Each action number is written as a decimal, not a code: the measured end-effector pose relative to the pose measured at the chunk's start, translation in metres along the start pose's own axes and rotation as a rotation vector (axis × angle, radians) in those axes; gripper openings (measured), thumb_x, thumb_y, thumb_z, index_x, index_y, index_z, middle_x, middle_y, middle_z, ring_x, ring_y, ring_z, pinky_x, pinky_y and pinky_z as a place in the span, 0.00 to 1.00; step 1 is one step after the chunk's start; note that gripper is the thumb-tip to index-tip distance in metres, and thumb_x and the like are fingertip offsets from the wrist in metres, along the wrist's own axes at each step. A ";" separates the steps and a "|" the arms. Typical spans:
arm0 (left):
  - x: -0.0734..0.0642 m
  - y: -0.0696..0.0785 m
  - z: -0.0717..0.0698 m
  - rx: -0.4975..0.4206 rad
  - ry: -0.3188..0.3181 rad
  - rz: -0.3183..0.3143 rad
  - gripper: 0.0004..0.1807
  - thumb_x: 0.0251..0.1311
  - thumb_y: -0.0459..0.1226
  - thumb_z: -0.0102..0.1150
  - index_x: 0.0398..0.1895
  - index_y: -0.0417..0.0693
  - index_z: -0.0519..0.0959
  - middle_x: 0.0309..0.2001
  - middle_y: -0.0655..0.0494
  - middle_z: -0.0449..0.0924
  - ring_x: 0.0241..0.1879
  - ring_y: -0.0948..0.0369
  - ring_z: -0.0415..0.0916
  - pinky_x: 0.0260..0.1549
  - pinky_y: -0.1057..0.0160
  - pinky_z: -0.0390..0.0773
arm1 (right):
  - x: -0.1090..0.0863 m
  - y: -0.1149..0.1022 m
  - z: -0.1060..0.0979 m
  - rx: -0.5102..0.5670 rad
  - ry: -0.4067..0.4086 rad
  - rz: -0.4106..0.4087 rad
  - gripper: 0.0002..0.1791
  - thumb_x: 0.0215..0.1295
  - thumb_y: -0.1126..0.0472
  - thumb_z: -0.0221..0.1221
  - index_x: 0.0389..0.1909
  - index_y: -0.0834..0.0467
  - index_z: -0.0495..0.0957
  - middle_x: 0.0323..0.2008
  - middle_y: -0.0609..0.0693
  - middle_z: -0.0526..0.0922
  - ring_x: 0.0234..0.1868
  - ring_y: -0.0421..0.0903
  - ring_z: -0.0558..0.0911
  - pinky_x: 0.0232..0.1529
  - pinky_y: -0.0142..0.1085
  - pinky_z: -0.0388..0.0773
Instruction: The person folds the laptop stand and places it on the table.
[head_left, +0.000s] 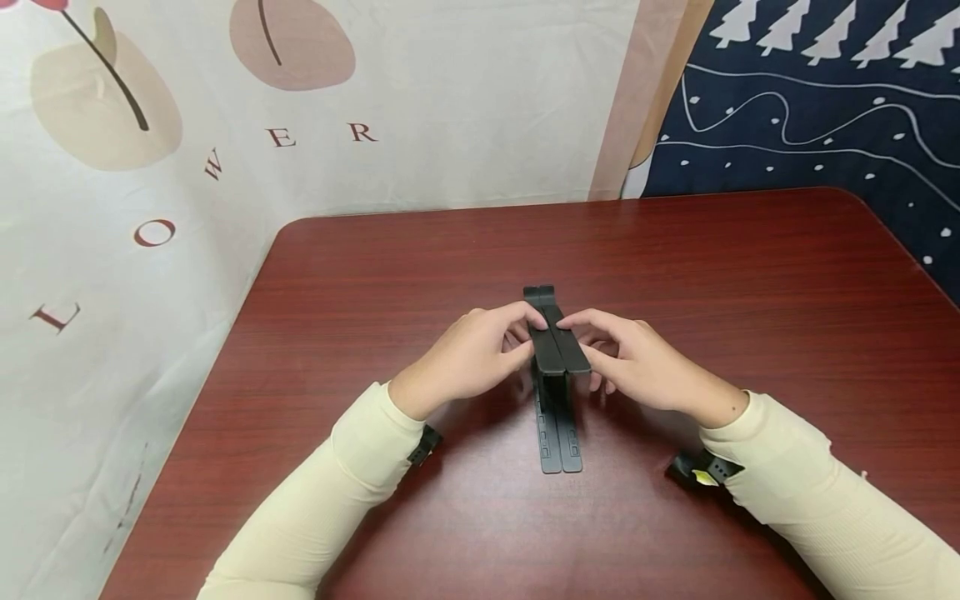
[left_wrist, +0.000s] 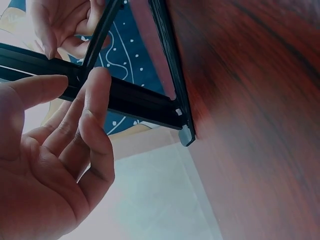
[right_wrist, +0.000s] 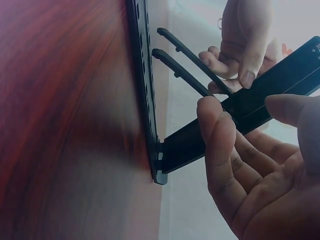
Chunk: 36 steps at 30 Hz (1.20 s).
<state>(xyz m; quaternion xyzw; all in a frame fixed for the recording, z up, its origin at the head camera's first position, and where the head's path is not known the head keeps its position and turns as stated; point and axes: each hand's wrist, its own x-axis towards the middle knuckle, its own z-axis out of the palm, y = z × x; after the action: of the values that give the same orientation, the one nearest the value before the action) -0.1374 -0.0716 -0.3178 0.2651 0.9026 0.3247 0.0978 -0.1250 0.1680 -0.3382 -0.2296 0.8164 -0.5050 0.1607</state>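
A black folding laptop stand (head_left: 559,354), its two halves side by side, stands near the middle of the table. Its slotted base rails (head_left: 561,454) lie along the tabletop, and the upper arms slope up from the far end. My left hand (head_left: 468,350) grips the upper arms from the left, with thumb and index finger at their edge. From the right, my right hand (head_left: 645,362) holds the same part between thumb and fingers. In the right wrist view, two thin support legs (right_wrist: 187,75) stick out from the upper arms, their ends apart from the base rails.
The reddish-brown wooden table (head_left: 375,275) has a rounded far edge. Behind it hang a pale printed cloth (head_left: 465,142) and a dark blue cloth (head_left: 810,125) with white trees. Dark straps with small devices sit at both cuffs.
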 end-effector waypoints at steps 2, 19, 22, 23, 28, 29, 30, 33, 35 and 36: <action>0.000 0.001 0.000 -0.006 -0.003 0.004 0.12 0.65 0.35 0.55 0.51 0.55 0.77 0.37 0.62 0.87 0.29 0.71 0.80 0.33 0.66 0.77 | 0.000 -0.001 0.001 0.006 0.000 0.002 0.18 0.73 0.65 0.54 0.62 0.52 0.72 0.40 0.55 0.86 0.25 0.57 0.84 0.25 0.46 0.82; -0.001 0.000 0.003 -0.056 -0.041 0.022 0.13 0.65 0.33 0.55 0.51 0.53 0.77 0.34 0.60 0.86 0.26 0.64 0.80 0.30 0.68 0.76 | -0.001 -0.002 0.002 0.040 -0.020 0.022 0.19 0.71 0.67 0.54 0.60 0.52 0.74 0.39 0.56 0.84 0.26 0.57 0.83 0.25 0.46 0.82; 0.000 -0.002 0.004 -0.088 -0.053 0.023 0.14 0.64 0.32 0.54 0.51 0.53 0.77 0.33 0.59 0.86 0.26 0.64 0.80 0.30 0.68 0.77 | -0.001 -0.002 0.003 0.052 -0.028 0.018 0.19 0.70 0.68 0.54 0.60 0.52 0.74 0.40 0.56 0.84 0.26 0.56 0.83 0.24 0.46 0.82; 0.000 -0.003 0.004 -0.097 -0.056 0.024 0.14 0.64 0.32 0.54 0.51 0.52 0.77 0.32 0.59 0.86 0.25 0.64 0.80 0.29 0.68 0.77 | -0.001 -0.002 0.003 0.056 -0.030 0.018 0.19 0.70 0.68 0.54 0.60 0.53 0.74 0.40 0.57 0.83 0.27 0.55 0.83 0.24 0.47 0.82; 0.001 -0.005 0.005 -0.116 -0.065 0.028 0.14 0.64 0.31 0.54 0.52 0.52 0.76 0.32 0.57 0.86 0.26 0.62 0.82 0.29 0.68 0.77 | 0.000 -0.001 0.003 0.068 -0.033 0.017 0.19 0.70 0.68 0.54 0.60 0.53 0.74 0.41 0.58 0.83 0.27 0.53 0.83 0.24 0.48 0.82; 0.001 -0.005 0.005 -0.116 -0.066 0.029 0.14 0.64 0.31 0.54 0.52 0.52 0.76 0.32 0.57 0.86 0.26 0.63 0.82 0.29 0.68 0.77 | 0.000 -0.001 0.004 0.067 -0.033 0.016 0.19 0.70 0.68 0.54 0.60 0.53 0.74 0.41 0.58 0.83 0.27 0.52 0.83 0.23 0.48 0.82; 0.001 -0.005 0.005 -0.114 -0.067 0.029 0.14 0.64 0.31 0.54 0.52 0.52 0.76 0.32 0.57 0.86 0.26 0.63 0.82 0.29 0.68 0.77 | 0.000 -0.001 0.004 0.065 -0.033 0.015 0.19 0.70 0.68 0.54 0.60 0.53 0.74 0.41 0.58 0.83 0.27 0.51 0.83 0.23 0.47 0.82; 0.002 -0.007 0.005 -0.109 -0.071 0.020 0.15 0.64 0.31 0.55 0.52 0.53 0.77 0.32 0.59 0.85 0.25 0.65 0.81 0.30 0.67 0.78 | 0.000 0.000 0.004 0.057 -0.033 0.015 0.19 0.70 0.68 0.54 0.60 0.53 0.74 0.41 0.57 0.83 0.27 0.49 0.82 0.23 0.46 0.82; 0.002 -0.007 0.006 -0.111 -0.077 0.013 0.15 0.64 0.32 0.56 0.52 0.53 0.77 0.32 0.60 0.85 0.25 0.66 0.81 0.29 0.67 0.78 | 0.000 0.000 0.005 0.052 -0.033 0.018 0.19 0.70 0.68 0.54 0.60 0.52 0.74 0.41 0.57 0.83 0.27 0.49 0.82 0.23 0.46 0.82; 0.002 -0.008 0.006 -0.113 -0.080 0.010 0.14 0.64 0.32 0.56 0.52 0.53 0.77 0.32 0.61 0.85 0.25 0.67 0.81 0.29 0.67 0.78 | 0.000 0.001 0.005 0.052 -0.032 0.020 0.19 0.70 0.68 0.54 0.60 0.53 0.73 0.41 0.57 0.83 0.27 0.50 0.82 0.23 0.46 0.82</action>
<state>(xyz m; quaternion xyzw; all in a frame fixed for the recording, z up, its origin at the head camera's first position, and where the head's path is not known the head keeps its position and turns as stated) -0.1406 -0.0724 -0.3274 0.2762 0.8769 0.3650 0.1470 -0.1230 0.1644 -0.3408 -0.2253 0.8026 -0.5206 0.1847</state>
